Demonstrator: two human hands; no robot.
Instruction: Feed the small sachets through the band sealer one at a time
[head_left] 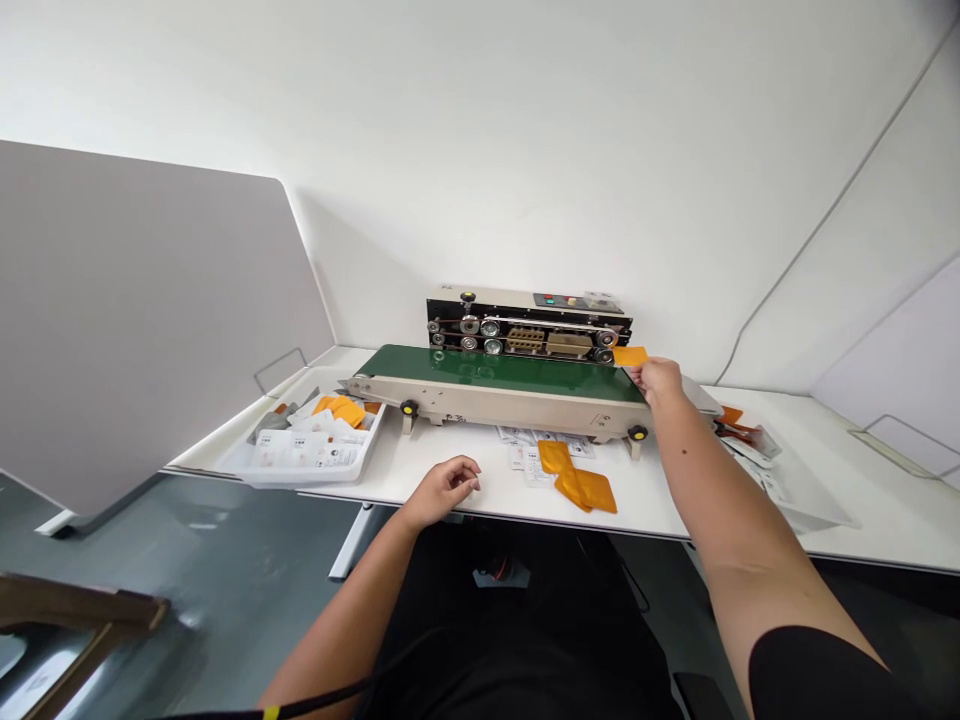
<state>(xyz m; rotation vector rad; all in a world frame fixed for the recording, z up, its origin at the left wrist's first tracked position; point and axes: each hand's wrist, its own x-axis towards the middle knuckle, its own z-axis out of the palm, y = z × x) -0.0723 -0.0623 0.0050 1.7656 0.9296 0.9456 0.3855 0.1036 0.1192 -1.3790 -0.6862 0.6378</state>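
Now the right hand [657, 379] pinches a flat orange packet [631, 356], its long way pointing left; the left hand [448, 487] is free.

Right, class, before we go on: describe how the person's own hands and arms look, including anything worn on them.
Both the left hand and the right hand are bare, with no gloves or watch showing. The right forearm is uncovered and has one small spot; a black sleeve covers the upper arm. A black cord with a yellow band crosses the left forearm.
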